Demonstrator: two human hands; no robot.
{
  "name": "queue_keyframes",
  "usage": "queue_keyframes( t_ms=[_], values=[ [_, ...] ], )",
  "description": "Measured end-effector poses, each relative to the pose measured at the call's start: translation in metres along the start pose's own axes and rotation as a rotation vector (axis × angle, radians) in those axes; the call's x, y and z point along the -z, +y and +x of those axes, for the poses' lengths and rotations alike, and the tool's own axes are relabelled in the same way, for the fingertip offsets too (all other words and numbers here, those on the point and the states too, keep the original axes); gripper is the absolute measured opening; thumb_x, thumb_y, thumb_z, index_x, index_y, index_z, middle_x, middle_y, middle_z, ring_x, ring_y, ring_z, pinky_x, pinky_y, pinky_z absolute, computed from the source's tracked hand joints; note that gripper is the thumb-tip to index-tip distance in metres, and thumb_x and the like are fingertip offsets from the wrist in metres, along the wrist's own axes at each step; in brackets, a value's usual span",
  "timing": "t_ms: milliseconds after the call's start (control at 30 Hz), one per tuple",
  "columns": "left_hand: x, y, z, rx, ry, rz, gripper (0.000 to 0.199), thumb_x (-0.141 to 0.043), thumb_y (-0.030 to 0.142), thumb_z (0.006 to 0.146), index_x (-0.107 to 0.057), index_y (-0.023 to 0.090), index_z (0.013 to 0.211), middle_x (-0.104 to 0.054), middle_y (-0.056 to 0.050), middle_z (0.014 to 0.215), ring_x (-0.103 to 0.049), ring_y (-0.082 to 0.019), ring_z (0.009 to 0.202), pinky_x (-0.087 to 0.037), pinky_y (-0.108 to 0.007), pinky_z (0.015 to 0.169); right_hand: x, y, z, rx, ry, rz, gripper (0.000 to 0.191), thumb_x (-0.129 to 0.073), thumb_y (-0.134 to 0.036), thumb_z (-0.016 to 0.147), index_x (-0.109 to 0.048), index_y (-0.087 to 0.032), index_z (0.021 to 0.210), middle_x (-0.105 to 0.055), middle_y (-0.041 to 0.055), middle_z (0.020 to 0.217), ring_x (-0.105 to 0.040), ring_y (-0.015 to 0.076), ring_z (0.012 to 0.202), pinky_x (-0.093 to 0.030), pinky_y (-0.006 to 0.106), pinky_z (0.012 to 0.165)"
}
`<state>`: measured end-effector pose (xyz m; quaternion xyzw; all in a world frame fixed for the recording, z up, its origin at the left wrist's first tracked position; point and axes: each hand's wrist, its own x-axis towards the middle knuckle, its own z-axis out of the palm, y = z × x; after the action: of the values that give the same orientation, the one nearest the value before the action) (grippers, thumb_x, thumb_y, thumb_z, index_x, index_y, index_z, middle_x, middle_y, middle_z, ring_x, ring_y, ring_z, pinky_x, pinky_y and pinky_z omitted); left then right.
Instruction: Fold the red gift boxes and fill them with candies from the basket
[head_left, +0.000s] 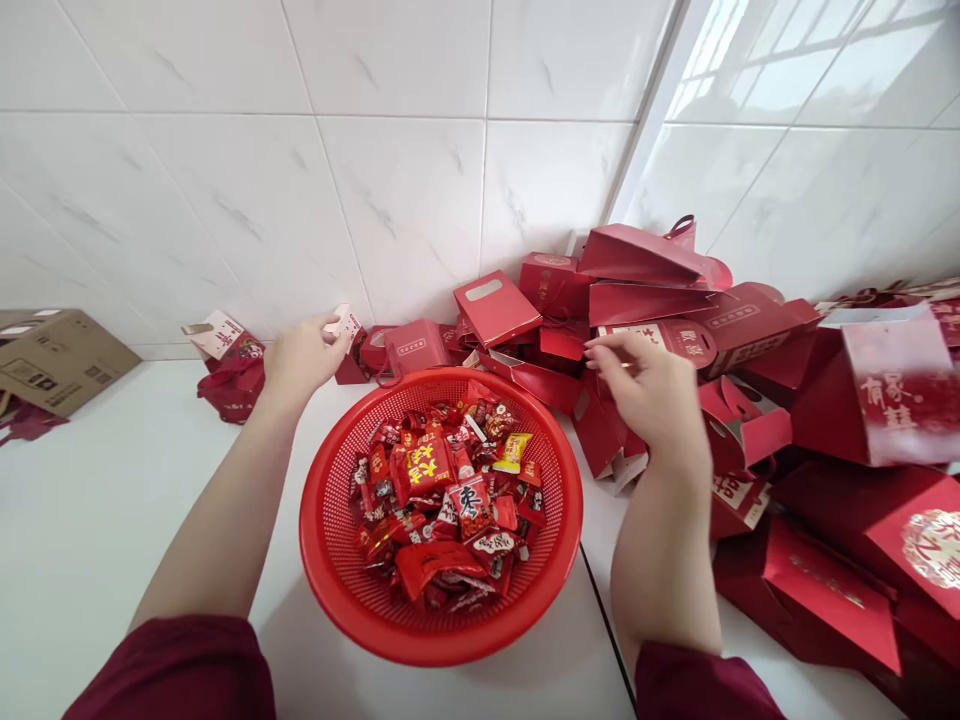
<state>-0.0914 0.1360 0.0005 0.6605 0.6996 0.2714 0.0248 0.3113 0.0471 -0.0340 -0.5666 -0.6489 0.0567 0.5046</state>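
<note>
Left hand (304,355) reaches past the far left of a red colander (439,647), fingers bent at the pale flap (346,322) of a small red box (352,367) standing near the wall (405,200). Fingertips partly hidden; cannot tell whether they grip the flap or only touch it.

Right hand (652,390) is over the near edge of a heap of red boxes (637,255), thumb and fingertips drawn close together. Cannot tell if anything is pinched there.

Colander sits on the white worktop (120,520) between the two forearms, holding many wrapped sweets (450,510), mostly red. One yellow packet (512,453) lies toward the right side; a larger red packet (424,468) with yellow lettering is on top, left of centre.

Boxes in the heap lie tilted, several overlapping, running along the wall and down the right side. One box (892,390) at far right shows pale, blurred lettering. Left of the left hand, a red bag (234,385) with a raised printed flap; farther left, a brown cardboard box (71,360). Dark red sleeves (184,670) on both arms.
</note>
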Motion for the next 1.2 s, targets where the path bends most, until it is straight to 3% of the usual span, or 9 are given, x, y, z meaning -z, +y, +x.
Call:
queue_keyframes(
  t_ms=[133, 233, 333, 600, 767, 900, 1000, 1100, 1200],
  values=[
    [0.034, 0.041, -0.074, -0.137, -0.008, -0.213, 0.032, -0.058, 0.045, 0.095, -0.077, 0.025, 0.111, -0.076, -0.001, 0.075, -0.074, -0.02, 0.072, -0.056, -0.034, 0.082, -0.043, 0.012, 0.011, 0.22, -0.204, -0.153, 0.026, -0.049, -0.025, 0.098, -0.075, -0.019, 0.101, -0.073, 0.0122, 0.107, -0.068, 0.0277, 0.104, -0.054, 0.044, 0.096],
    [0.052, 0.05, -0.119, -0.361, -0.025, -0.487, 0.02, -0.063, 0.036, 0.096, -0.08, 0.027, 0.103, -0.074, 0.0, 0.069, -0.071, -0.015, 0.061, -0.057, -0.027, 0.066, -0.066, 0.022, 0.013, 0.286, -0.269, -0.219, 0.032, -0.045, -0.021, 0.099, -0.076, -0.018, 0.109, -0.065, 0.0165, 0.129, -0.06, 0.0299, 0.123, -0.048, 0.045, 0.106],
    [0.058, 0.043, -0.139, -0.54, -0.054, -0.626, 0.019, -0.063, 0.028, 0.097, -0.08, 0.033, 0.105, -0.074, 0.002, 0.068, -0.069, -0.013, 0.06, -0.056, -0.025, 0.06, -0.074, 0.03, 0.013, 0.295, -0.326, -0.259, 0.033, -0.045, -0.022, 0.1, -0.074, -0.02, 0.115, -0.067, 0.013, 0.131, -0.062, 0.0272, 0.12, -0.048, 0.041, 0.103],
    [0.04, 0.049, -0.131, -0.313, 0.0, -0.5, 0.021, -0.063, 0.033, 0.094, -0.08, 0.021, 0.089, -0.073, 0.001, 0.067, -0.068, -0.013, 0.058, -0.057, -0.025, 0.064, -0.068, 0.03, 0.009, 0.201, -0.252, -0.375, 0.022, -0.049, -0.014, 0.09, -0.069, -0.021, 0.096, -0.072, 0.0098, 0.098, -0.065, 0.025, 0.092, -0.045, 0.032, 0.071],
    [0.039, 0.05, -0.131, -0.314, -0.078, -0.371, 0.023, -0.062, 0.038, 0.096, -0.08, 0.023, 0.095, -0.079, 0.0, 0.083, -0.074, -0.017, 0.079, -0.056, -0.027, 0.076, -0.032, 0.018, 0.005, 0.141, -0.109, -0.368, 0.016, -0.054, -0.013, 0.085, -0.065, -0.021, 0.093, -0.07, 0.0079, 0.094, -0.064, 0.0247, 0.085, -0.046, 0.033, 0.069],
    [0.041, 0.047, -0.135, -0.27, -0.176, -0.435, 0.026, -0.063, 0.045, 0.096, -0.073, 0.021, 0.091, -0.077, -0.002, 0.083, -0.074, -0.018, 0.078, -0.057, -0.028, 0.075, -0.001, -0.025, -0.013, 0.276, 0.112, -0.133, 0.011, -0.064, -0.014, 0.086, -0.065, -0.024, 0.091, -0.066, 0.0022, 0.09, -0.061, 0.0173, 0.073, -0.051, 0.031, 0.064],
    [0.035, 0.051, -0.139, -0.274, -0.239, -0.695, 0.037, -0.063, 0.056, 0.095, -0.067, 0.022, 0.108, -0.077, -0.007, 0.099, -0.076, -0.022, 0.084, -0.061, -0.033, 0.076, -0.006, -0.062, -0.034, 0.493, 0.203, 0.028, 0.017, -0.064, -0.008, 0.088, -0.064, -0.025, 0.092, -0.065, 0.0017, 0.089, -0.061, 0.015, 0.073, -0.052, 0.028, 0.06],
    [0.023, 0.058, -0.142, -0.336, -0.285, -0.916, 0.074, -0.057, 0.068, 0.094, -0.037, 0.029, 0.154, -0.059, -0.015, 0.148, -0.067, -0.031, 0.122, -0.062, -0.042, 0.09, -0.031, -0.087, -0.054, 0.782, 0.095, 0.12, 0.021, -0.063, -0.003, 0.088, -0.061, -0.022, 0.095, -0.064, 0.0009, 0.084, -0.06, 0.0133, 0.075, -0.053, 0.026, 0.064],
    [0.016, 0.062, -0.141, -0.409, -0.331, -0.793, 0.094, -0.065, 0.064, 0.09, -0.02, 0.027, 0.164, -0.042, -0.014, 0.162, -0.048, -0.035, 0.145, -0.052, -0.046, 0.11, -0.053, -0.102, -0.067, 0.881, -0.121, 0.1, 0.014, -0.055, -0.006, 0.095, -0.061, -0.019, 0.094, -0.061, 0.001, 0.079, -0.057, 0.0121, 0.069, -0.046, 0.025, 0.054]
  ],
)
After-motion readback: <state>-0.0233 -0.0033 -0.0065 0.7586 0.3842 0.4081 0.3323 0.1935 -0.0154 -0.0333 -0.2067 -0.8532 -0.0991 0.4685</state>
